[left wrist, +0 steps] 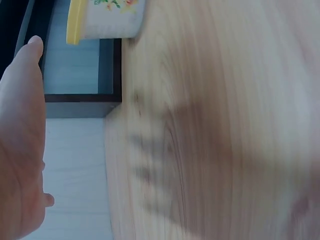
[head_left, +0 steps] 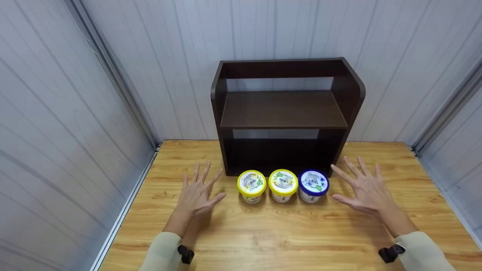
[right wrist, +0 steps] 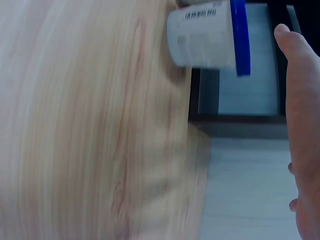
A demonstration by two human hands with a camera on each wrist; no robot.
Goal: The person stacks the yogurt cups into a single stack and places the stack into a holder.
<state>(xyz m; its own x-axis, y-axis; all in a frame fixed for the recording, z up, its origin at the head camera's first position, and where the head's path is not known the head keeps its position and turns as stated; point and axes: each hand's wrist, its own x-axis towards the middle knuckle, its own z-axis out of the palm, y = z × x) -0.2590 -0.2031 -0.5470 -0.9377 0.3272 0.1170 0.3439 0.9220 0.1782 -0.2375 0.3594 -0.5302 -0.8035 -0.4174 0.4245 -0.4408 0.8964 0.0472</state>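
Observation:
Three round lidded tubs stand upright in a row on the wooden table. The left tub (head_left: 251, 186) and the middle tub (head_left: 283, 185) have yellow-rimmed lids with a floral print; the right tub (head_left: 313, 186) has a blue rim. My left hand (head_left: 197, 194), fingers spread, hovers left of the row, nearest the left tub. My right hand (head_left: 364, 190) is spread the same way, to the right of the blue-rimmed tub. Neither hand touches a tub. In the right wrist view the blue-lidded tub (right wrist: 205, 37) shows a barcode on its side.
Directly behind the tubs stands a dark brown two-tier shelf (head_left: 286, 109), its lower compartment facing them. Pale panelled walls (head_left: 180, 56) enclose the table (head_left: 263, 241) at the back and both sides. Small black devices sit on both wrists.

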